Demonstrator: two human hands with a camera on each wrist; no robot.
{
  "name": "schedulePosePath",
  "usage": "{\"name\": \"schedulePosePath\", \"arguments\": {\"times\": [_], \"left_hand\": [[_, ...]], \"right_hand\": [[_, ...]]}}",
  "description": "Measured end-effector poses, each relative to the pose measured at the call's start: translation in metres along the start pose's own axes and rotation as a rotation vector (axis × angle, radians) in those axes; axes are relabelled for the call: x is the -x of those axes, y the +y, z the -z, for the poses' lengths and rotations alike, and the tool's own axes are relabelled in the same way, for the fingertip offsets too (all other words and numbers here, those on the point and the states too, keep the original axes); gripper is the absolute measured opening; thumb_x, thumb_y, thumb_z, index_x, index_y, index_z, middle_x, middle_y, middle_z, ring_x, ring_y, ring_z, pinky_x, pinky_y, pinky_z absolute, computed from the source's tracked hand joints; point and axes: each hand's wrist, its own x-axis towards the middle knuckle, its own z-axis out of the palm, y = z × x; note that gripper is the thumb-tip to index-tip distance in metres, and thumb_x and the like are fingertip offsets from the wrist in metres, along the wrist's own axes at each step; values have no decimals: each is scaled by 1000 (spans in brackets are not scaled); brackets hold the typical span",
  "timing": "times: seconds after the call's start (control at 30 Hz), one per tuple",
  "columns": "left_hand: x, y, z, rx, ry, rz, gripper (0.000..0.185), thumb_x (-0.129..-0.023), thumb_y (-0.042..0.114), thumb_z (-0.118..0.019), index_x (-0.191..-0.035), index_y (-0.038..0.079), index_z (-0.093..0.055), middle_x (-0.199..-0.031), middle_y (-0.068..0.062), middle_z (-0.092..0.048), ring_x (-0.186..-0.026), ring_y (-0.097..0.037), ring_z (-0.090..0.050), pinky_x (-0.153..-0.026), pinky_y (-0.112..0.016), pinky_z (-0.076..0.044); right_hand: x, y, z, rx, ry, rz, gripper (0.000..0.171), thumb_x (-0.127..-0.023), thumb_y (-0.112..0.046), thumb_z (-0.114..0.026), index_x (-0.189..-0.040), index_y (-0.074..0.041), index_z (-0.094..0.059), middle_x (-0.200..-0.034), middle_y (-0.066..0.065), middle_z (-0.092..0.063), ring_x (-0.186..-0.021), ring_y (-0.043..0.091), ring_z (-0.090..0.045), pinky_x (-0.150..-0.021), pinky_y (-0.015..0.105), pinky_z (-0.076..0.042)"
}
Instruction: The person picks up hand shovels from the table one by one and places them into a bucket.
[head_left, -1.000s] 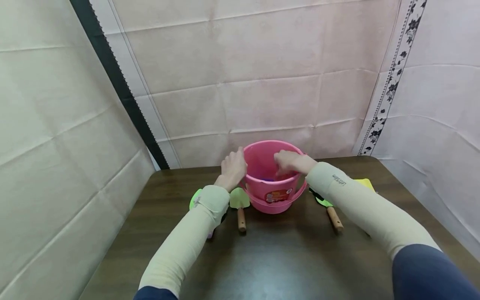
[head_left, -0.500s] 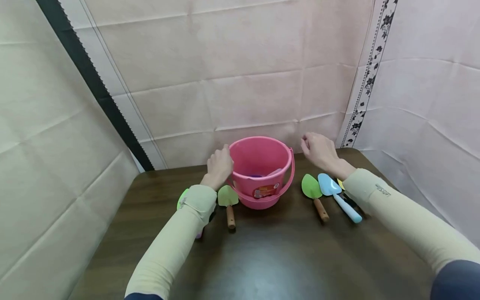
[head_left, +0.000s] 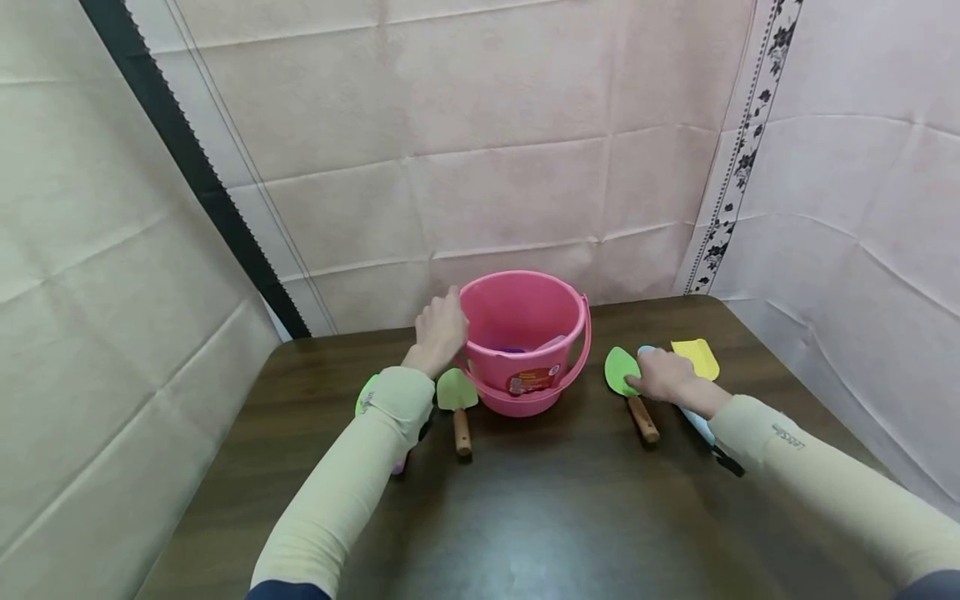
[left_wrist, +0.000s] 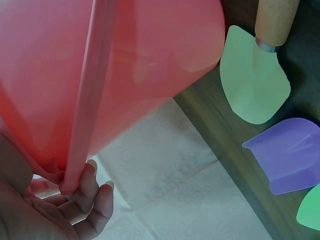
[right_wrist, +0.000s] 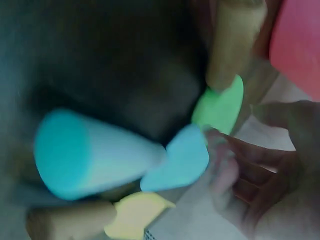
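My left hand (head_left: 438,333) grips the left rim of a pink bucket (head_left: 517,364), its fingers curled beside the handle joint in the left wrist view. Inside the bucket a purple item (head_left: 513,350) and a pale lilac piece show in part. To the right, my right hand (head_left: 666,375) is over a light-blue trowel (head_left: 697,423) and hides much of it. In the right wrist view that trowel's blade (right_wrist: 177,160) lies close to the fingertips, with thumb and fingers apart. A green trowel with a wooden handle (head_left: 642,419) lies just left of this hand.
A yellow blade (head_left: 697,357) lies beyond the right hand. Left of the bucket are a pale-green trowel (head_left: 456,392), a purple shovel (left_wrist: 290,155) and a bright-green piece (head_left: 365,395). Cloth walls (head_left: 510,200) stand behind and beside the dark wooden table (head_left: 540,500).
My right hand has come out of the bucket, swung right and lowered to the light-blue trowel. A lilac piece now shows inside the bucket. My left hand keeps its grip on the rim.
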Motion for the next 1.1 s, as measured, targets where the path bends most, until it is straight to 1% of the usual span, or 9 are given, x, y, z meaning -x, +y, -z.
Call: {"name": "schedulePosePath", "arguments": {"times": [0.07,0.13,0.27,0.47,0.6,0.67,0.77,0.97,1.1], "left_hand": [[-1,1,0,-3,0,-7,24,-95,12,-49,-118,7,-51,-95,-15,-66,-87,-34,-67,-74,-46,-54],[-2,1,-1,-6,2,-13,24,-95,12,-49,-118,7,-51,-95,-15,-66,-87,-34,-67,-73,-46,-54],[-3,3,-1,-5,1,-17,23,-95,12,-50,-117,7,-50,-94,-15,-66,-86,-35,-67,-73,-47,-54],[-2,4,0,0,0,-24,24,-94,11,-50,-118,7,-50,-93,-14,-65,-87,-34,-67,-74,-47,-54],[-1,3,-1,-1,-12,-17,25,-95,11,-50,-119,7,-49,-92,-13,-65,-87,-33,-67,-74,-46,-54],[0,2,-3,-2,-17,-11,24,-95,11,-50,-119,7,-49,-92,-13,-65,-86,-33,-67,-74,-46,-54],[0,1,-4,-9,-17,-6,24,-95,12,-50,-118,7,-49,-93,-14,-65,-87,-33,-67,-74,-46,-54],[1,0,-4,-14,-13,-7,23,-95,10,-50,-117,7,-49,-92,-14,-65,-86,-33,-67,-73,-45,-54],[1,0,-1,-10,-9,-8,22,-94,9,-49,-116,6,-50,-90,-14,-64,-83,-33,-67,-71,-45,-54]], "right_hand": [[5,-2,-7,10,-68,1,34,-92,-34,-57,-68,-11,-49,-65,5,-51,-54,20,-52,-46,35,-38],[10,-4,-13,18,-111,8,35,-93,-35,-57,-67,-11,-50,-64,5,-51,-54,19,-52,-47,34,-39],[16,-9,-22,13,-128,10,37,-94,-34,-56,-64,-12,-54,-60,3,-55,-56,18,-53,-48,34,-41],[20,-13,-31,-18,-66,26,35,-92,-25,-54,-60,-12,-56,-59,4,-55,-57,18,-53,-48,37,-42],[19,-13,-33,-54,-29,46,37,-91,-21,-54,-56,-11,-55,-50,5,-54,-51,18,-53,-46,34,-41],[18,-12,-32,-69,-21,47,38,-92,-22,-53,-55,-11,-54,-49,4,-53,-50,17,-53,-45,33,-40],[15,-12,-27,-76,-3,41,37,-92,-23,-53,-56,-12,-53,-50,3,-52,-50,16,-51,-43,32,-39],[6,-14,-9,-72,73,34,33,-86,-21,-54,-55,-13,-48,-54,3,-51,-50,18,-49,-41,31,-36],[-1,-16,3,-77,89,28,33,-86,-22,-54,-55,-12,-47,-52,3,-49,-47,18,-49,-41,30,-35]]}}
